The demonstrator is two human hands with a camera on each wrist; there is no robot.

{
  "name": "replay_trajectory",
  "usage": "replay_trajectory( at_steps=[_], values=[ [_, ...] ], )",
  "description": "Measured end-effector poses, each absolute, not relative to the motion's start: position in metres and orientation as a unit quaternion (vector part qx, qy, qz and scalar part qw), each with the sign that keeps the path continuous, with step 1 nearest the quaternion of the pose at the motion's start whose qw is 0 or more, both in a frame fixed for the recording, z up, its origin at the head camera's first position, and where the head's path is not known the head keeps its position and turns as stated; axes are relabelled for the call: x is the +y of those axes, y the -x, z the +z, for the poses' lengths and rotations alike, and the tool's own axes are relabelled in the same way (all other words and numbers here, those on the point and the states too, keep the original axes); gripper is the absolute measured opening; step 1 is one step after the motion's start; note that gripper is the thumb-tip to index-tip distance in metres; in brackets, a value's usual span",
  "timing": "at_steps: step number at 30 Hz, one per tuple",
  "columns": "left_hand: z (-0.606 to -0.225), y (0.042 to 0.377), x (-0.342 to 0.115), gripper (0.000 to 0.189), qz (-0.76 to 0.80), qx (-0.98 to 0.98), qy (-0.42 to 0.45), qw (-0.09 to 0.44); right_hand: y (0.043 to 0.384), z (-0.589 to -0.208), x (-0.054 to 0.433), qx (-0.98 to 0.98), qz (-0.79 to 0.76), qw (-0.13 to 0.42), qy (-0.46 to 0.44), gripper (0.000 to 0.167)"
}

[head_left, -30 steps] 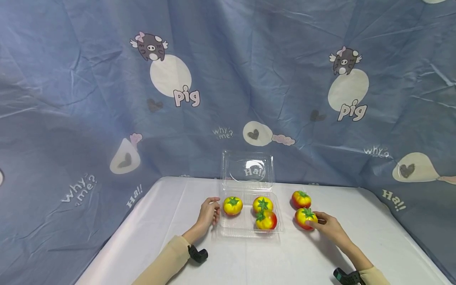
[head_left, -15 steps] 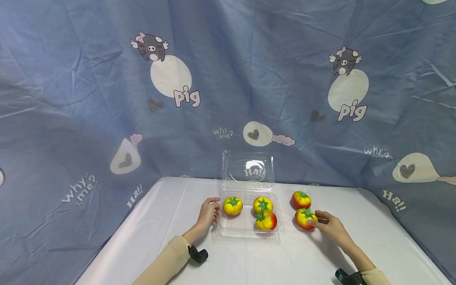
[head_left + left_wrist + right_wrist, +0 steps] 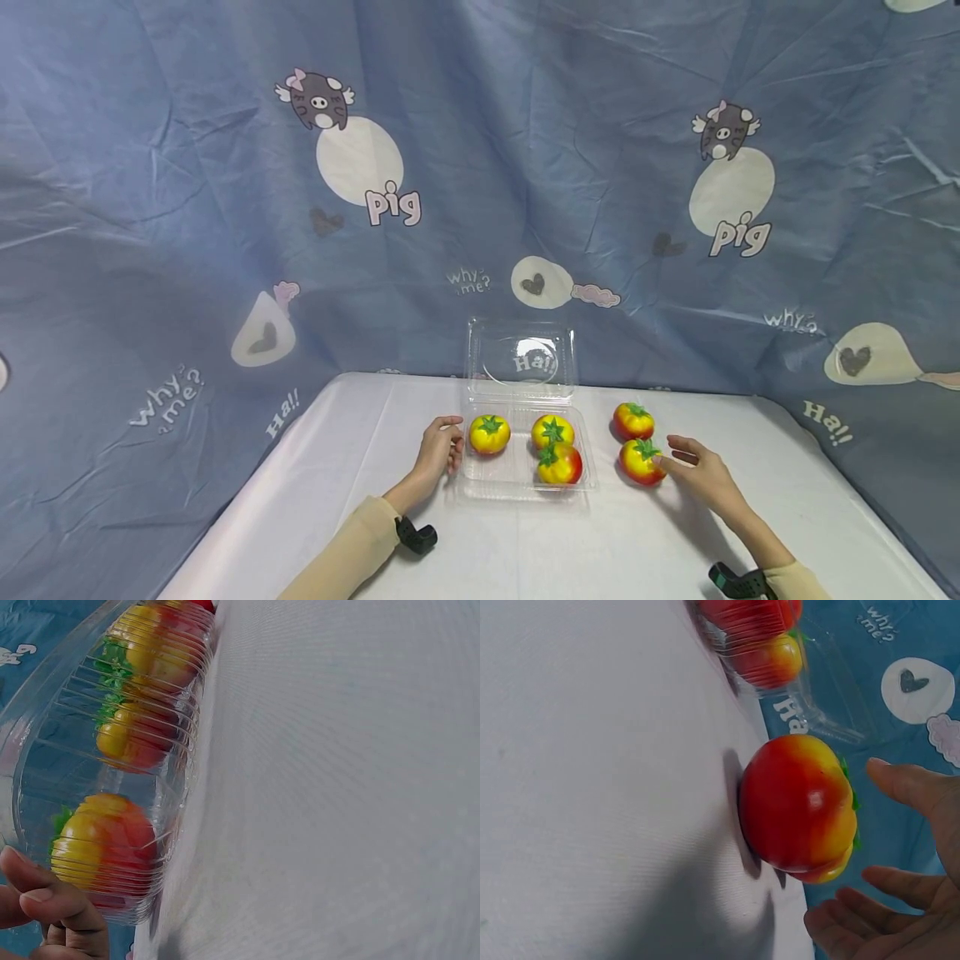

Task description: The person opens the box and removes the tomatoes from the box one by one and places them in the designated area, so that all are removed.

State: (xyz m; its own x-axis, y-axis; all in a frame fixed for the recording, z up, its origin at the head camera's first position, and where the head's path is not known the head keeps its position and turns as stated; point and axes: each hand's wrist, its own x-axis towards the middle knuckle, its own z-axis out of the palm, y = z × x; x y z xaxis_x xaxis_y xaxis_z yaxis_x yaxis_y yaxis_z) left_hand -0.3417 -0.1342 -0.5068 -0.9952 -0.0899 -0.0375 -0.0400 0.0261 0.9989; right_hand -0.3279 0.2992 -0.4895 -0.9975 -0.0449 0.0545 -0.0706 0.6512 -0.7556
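A clear plastic clamshell box (image 3: 498, 483) stands with its lid (image 3: 521, 358) raised at the back. Inside it sit a tomato (image 3: 489, 435) at the left and two more tomatoes (image 3: 559, 463) at the right, all yellow and red with green leaves. My left hand (image 3: 438, 448) is at the box's left side, index finger by the rim and the other fingers loosely bent. To the right of the box, a loose tomato (image 3: 799, 806) rests on the table. Just right of it is my right hand (image 3: 703, 477), thumb and fingers spread apart with nothing between them.
Another loose tomato (image 3: 633, 421) lies just behind the one by my right hand. A white cloth covers the table (image 3: 630, 542). A blue printed curtain (image 3: 435, 125) hangs right behind the table's far edge.
My right hand has loosened from the nearer loose tomato, its fingers spreading and shifting slightly right and away. The tomatoes, the box and my left hand look the same.
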Motion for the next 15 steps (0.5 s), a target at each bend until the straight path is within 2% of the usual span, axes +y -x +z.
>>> replay_trajectory(
  at_steps=[15],
  values=[
    [-0.506,0.341,-0.134,0.043,-0.695,-0.717,-0.047,0.018,0.33,-0.474,0.297,-0.909,0.412,0.041,-0.047,0.077]
  ],
)
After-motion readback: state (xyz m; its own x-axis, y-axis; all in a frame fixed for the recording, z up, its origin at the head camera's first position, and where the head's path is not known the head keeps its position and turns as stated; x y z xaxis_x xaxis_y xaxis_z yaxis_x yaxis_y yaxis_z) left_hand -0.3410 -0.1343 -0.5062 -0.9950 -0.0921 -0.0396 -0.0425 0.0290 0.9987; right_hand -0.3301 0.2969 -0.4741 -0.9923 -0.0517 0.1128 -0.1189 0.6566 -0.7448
